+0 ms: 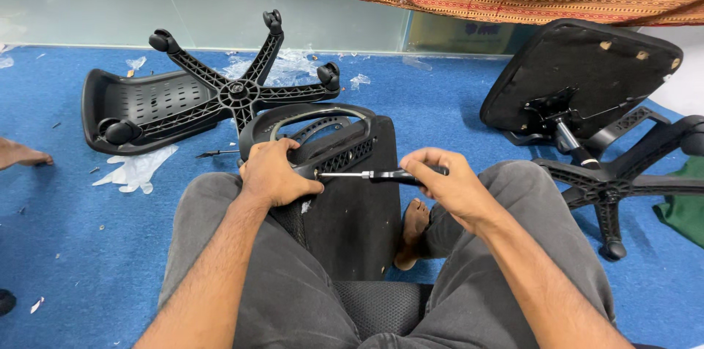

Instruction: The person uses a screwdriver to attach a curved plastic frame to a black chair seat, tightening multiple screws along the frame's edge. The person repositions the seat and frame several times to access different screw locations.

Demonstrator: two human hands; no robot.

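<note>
Between my knees stands a black chair seat [352, 210] on edge, with a curved black armrest [308, 118] at its top. My left hand [273, 173] grips the armrest's base against the seat. My right hand [449, 184] holds a black-handled screwdriver [367, 175] level, its metal tip touching the bracket beside my left hand. My bare foot [414, 232] rests on the blue carpet behind the seat.
A black five-star wheel base [238, 92] lies over a black plastic backrest shell [132, 103] at the far left. An overturned office chair [587, 92] lies at the right. A white glove [136, 169], plastic scraps and someone's foot [22, 155] are on the carpet.
</note>
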